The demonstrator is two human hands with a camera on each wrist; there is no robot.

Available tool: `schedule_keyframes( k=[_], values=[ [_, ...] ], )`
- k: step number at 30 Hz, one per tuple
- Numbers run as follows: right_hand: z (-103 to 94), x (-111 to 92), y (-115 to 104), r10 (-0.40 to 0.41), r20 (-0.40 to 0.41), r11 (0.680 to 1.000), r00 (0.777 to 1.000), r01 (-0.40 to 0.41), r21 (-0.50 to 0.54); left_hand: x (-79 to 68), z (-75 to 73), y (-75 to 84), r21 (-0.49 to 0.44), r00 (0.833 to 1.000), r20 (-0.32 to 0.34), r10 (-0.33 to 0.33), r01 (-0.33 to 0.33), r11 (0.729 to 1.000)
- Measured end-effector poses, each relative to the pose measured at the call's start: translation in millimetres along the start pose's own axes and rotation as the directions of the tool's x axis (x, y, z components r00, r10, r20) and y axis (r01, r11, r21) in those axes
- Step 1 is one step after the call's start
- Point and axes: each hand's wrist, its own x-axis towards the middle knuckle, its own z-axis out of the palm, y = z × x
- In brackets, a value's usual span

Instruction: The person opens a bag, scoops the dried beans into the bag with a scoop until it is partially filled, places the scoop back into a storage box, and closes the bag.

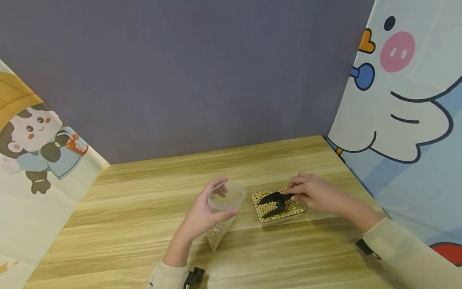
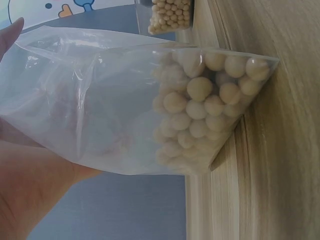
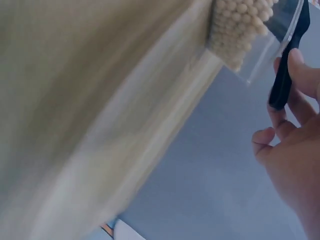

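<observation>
My left hand (image 1: 197, 214) holds a clear plastic bag (image 2: 117, 107), its thumb and fingers spread around the wide-open mouth. Round pale-yellow soybeans (image 2: 198, 110) fill the bag's bottom, which meets the tabletop in the left wrist view. To the right of the bag stands a clear rectangular container (image 1: 282, 220) of similar beans. In my right hand (image 1: 319, 194) is the handle of a black scoop (image 1: 279, 200), pinched between thumb and fingers. The scoop's head lies at the bean surface, with some beans visible between its sides.
The wooden table (image 1: 137, 212) extends around both hands. A dark grey panel (image 1: 187, 80) rises along its back edge. Printed cartoon panels flank the table, a white figure (image 1: 408, 116) on the right and a child in a yellow hat (image 1: 34, 128) on the left.
</observation>
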Motion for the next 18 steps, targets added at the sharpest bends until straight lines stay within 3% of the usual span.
schedule_keyframes(
  k=[4, 10, 18],
  values=[
    [10.1, -3.7, -2.4, 0.072, -0.002, 0.992, 0.997, -0.071, 0.106, 0.0, -0.7, 0.1, 0.0, 1.0, 0.001, 0.002, -0.002, 1.0],
    [21.6, -9.4, -5.9, 0.21, -0.004, 0.948, 0.978, -0.203, 0.243, 2.2, 0.2, -0.5, -0.015, 1.0, 0.007, 0.008, -0.008, 1.0],
    [22.5, -11.1, -4.0, 0.23, -0.009, 0.93, 0.973, -0.217, 0.296, 1.3, -0.5, -0.3, -0.007, 1.0, -0.002, 0.007, -0.007, 1.0]
  ],
)
